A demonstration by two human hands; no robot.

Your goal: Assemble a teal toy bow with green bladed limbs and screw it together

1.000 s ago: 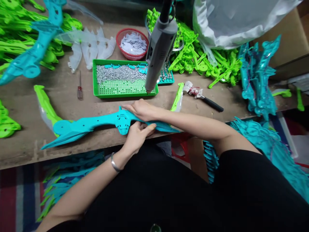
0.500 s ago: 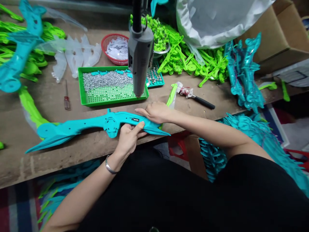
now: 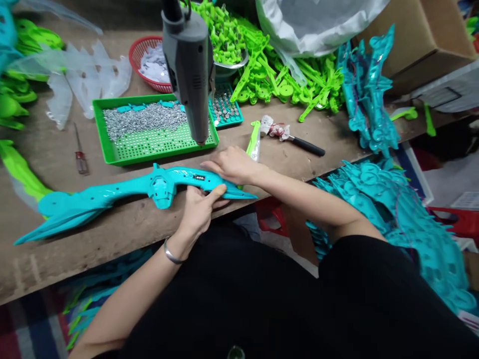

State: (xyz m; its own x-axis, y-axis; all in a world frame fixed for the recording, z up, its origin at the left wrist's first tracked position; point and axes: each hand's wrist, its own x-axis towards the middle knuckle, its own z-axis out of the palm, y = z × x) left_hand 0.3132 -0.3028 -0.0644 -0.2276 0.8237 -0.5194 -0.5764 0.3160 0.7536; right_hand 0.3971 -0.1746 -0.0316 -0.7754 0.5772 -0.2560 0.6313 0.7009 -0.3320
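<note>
A long turquoise plastic toy bow (image 3: 125,190) lies along the front of the bench, its right part held in both hands. My left hand (image 3: 197,212) grips the lower edge right of the centre piece, thumb on top and fingers partly hidden underneath. At the far edge near the right end, my right hand (image 3: 232,165) is closed around the bow, its fingertips out of sight. A small metal-looking insert (image 3: 199,177) shows in a slot between the hands. A lime green limb (image 3: 22,172) extends from under the left end. Above hangs a grey power screwdriver (image 3: 190,75), touched by neither hand.
Behind the bow stands a green tray (image 3: 108,160) of screws, beside a red basket (image 3: 133,65). A screwdriver (image 3: 80,162) lies left, a black-handled hammer (image 3: 309,146) with wrapped head right. Lime parts (image 3: 258,75) and turquoise shells (image 3: 368,104) are piled behind; more shells (image 3: 411,209) stack at right.
The view has shifted, so most bench items appear further left and slightly higher. Both hands keep hold of the toy bow, with little change in their grip.
</note>
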